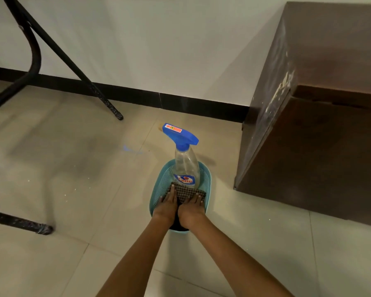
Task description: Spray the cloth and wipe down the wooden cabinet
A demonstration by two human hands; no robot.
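A light blue plastic basket (163, 183) stands on the tiled floor. In it a clear spray bottle (185, 166) with a blue trigger head stands upright at the far end. A dark checked cloth (185, 192) lies folded across the basket in front of the bottle. My left hand (166, 205) and my right hand (192, 207) lie side by side on the cloth, fingers stretched forward over it. The dark wooden cabinet (321, 116) stands to the right, with pale dusty streaks down its near corner.
Black metal furniture legs (73, 63) slant down to the floor at the left, and another black leg (19, 224) lies low at the near left. A white wall with a black skirting (180, 101) runs behind the basket.
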